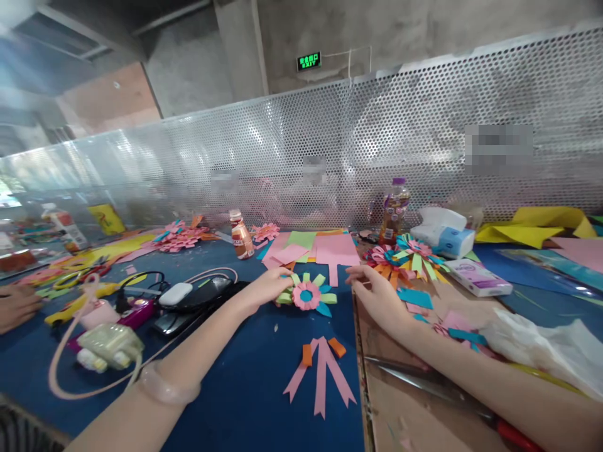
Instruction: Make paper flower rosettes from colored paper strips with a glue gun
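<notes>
My left hand [269, 287] pinches the left edge of a paper flower [306, 295] with a pink ruffled ring, a blue centre, and green and blue petals. To the right of the flower, my right hand [374, 292] hovers with loosely bent fingers apart, nothing visible in them. Its fingertips are near a narrow pink strip [333, 275] hanging from the stacked paper sheets [336, 248]. Closer to me on the blue table lie fanned pink paper ribbons [321, 376] with notched ends and two small orange paper pieces [307, 355].
Scissors [424, 380] lie under my right forearm. Finished paper flowers [417, 254] are piled at right, beside tissues [440, 232] and a purple-capped bottle [396, 210]. A small brown bottle [240, 235], phones and cables [198, 295] are at left. Another person's hand [17, 306] shows far left.
</notes>
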Demonstrator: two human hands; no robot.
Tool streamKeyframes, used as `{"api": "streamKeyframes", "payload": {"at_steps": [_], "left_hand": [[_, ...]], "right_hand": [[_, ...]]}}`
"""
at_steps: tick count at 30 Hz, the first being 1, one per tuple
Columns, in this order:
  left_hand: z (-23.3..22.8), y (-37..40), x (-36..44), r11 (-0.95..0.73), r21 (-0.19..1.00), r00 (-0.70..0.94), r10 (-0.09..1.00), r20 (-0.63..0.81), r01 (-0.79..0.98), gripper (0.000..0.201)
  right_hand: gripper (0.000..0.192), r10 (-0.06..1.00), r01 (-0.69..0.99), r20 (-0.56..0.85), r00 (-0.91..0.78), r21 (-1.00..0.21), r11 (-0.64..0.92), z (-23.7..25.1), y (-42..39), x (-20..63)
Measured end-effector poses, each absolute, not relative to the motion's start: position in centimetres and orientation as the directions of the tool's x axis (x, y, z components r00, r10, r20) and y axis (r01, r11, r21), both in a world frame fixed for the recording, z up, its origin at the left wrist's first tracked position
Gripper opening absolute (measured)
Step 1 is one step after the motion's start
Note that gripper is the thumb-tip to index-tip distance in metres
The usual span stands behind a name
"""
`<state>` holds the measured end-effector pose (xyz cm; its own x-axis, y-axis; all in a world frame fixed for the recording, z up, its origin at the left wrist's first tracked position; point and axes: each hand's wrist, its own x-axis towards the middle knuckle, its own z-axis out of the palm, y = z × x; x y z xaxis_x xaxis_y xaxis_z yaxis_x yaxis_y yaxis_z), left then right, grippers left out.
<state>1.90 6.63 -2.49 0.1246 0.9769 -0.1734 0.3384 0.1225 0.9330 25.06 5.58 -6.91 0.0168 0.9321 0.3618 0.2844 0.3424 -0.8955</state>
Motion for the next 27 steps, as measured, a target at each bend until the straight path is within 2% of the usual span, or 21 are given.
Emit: {"api": "streamKeyframes", "payload": {"at_steps": [3,5,13,19,25,27], "left_hand": [[-2.3,6.6,1.2,0.092,0.864,0.121,0.977,-0.173,0.495,0.031],[-1.9,6.5,0.8,0.111,0.858,0.121,0.973,-0.197,0.501,0.036],[-1.8,6.4,0.8,0.087,0.869,0.178,0.964,-0.196,0.488,0.023],[-2.1,6.9,0.8,0.046,0.826,0.182,0.967,-0.178,0.561,0.027],[-1.4,6.5,0.8,0.089,0.782,0.207,0.940,-0.270,0.617,0.033],[-1.3,6.5,0.7,0.083,0.783,0.202,0.944,-0.260,0.617,0.036]], "right_hand": [[0.025,0.935,0.274,0.352,0.044,-0.904,0.328,-6.8,5.6,25.1],[0.026,0.937,0.265,0.346,0.055,-0.909,0.320,-6.8,5.6,25.1],[0.024,0.935,0.228,0.350,0.063,-0.917,0.327,-6.9,5.9,25.2],[0.024,0.940,0.184,0.332,0.085,-0.932,0.312,-7.2,6.1,25.3],[0.024,0.922,-0.058,0.217,0.321,-0.967,0.248,-7.0,6.6,26.3],[0.024,0.898,-0.098,0.187,0.399,-0.965,0.244,-6.9,6.9,26.8]]}}
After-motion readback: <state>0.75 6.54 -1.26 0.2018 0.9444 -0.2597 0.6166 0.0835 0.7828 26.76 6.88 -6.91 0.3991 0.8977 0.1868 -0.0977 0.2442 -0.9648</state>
